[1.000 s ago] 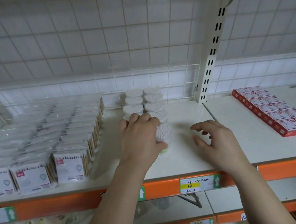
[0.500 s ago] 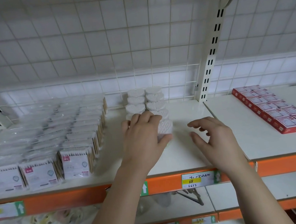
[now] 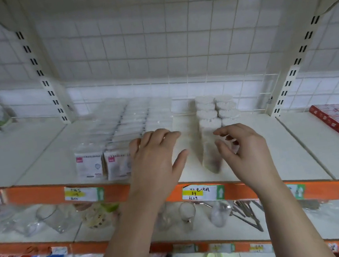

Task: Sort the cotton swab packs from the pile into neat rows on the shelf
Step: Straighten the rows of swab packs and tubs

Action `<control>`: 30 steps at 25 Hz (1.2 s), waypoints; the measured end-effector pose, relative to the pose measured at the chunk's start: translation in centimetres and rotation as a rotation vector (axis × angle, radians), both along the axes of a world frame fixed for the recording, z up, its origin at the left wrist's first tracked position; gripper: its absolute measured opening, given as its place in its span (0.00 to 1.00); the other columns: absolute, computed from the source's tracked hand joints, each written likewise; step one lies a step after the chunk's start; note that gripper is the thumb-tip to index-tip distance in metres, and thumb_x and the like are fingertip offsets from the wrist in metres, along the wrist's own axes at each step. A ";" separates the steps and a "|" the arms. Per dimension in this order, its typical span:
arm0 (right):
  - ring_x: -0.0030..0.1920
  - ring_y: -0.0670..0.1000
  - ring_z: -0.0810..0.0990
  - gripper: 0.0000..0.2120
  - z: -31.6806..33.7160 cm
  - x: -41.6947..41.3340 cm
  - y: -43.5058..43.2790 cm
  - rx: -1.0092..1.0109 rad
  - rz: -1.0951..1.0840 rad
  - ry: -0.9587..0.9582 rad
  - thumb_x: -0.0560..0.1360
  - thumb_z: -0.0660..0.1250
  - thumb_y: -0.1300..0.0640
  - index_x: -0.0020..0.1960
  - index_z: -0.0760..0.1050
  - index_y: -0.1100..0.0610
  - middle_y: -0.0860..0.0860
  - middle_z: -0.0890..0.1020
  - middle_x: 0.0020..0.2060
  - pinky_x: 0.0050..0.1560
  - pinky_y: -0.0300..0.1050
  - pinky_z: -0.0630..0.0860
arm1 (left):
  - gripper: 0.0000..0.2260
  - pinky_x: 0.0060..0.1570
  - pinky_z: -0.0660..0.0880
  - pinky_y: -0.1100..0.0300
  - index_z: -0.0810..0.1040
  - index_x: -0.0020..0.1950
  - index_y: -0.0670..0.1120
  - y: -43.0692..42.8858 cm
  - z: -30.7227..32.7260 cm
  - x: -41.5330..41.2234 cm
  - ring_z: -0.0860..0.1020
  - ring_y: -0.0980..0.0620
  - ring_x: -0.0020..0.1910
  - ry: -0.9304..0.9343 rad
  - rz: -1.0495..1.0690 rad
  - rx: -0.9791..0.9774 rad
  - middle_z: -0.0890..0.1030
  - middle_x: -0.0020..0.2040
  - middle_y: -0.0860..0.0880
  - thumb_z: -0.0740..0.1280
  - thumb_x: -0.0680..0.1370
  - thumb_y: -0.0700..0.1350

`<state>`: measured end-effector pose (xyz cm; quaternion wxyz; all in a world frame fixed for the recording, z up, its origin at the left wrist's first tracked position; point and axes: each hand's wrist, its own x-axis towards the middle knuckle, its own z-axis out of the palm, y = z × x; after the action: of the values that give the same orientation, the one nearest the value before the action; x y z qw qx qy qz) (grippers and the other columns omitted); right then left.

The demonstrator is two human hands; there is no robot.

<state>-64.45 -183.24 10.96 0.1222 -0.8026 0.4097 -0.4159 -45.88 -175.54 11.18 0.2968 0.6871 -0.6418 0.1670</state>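
Left hand slid off the swab tub; right hand is loose too, both holding nothing. Looks light, slick: grip its sides.

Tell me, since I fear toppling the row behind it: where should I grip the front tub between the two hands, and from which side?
Grip the front tub round its upper side walls, coming from the front edge of the shelf. It stands upright at the row's near end, other tubs close behind it, so only front and sides look free.
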 end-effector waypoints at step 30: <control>0.51 0.44 0.75 0.09 -1.6 53.3 17.5 0.089 0.660 0.019 0.75 0.67 0.58 0.54 0.79 0.51 0.42 0.77 0.49 0.54 0.37 0.70 | 0.15 0.62 0.63 0.49 0.75 0.63 0.53 27.1 -2.0 43.9 0.72 0.52 0.62 0.149 0.580 0.114 0.77 0.61 0.54 0.64 0.76 0.53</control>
<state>-11.12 -165.74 9.38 0.2812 -0.8899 0.1465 -0.3280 -2.02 -148.45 9.14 0.2439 0.8677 -0.4034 0.1577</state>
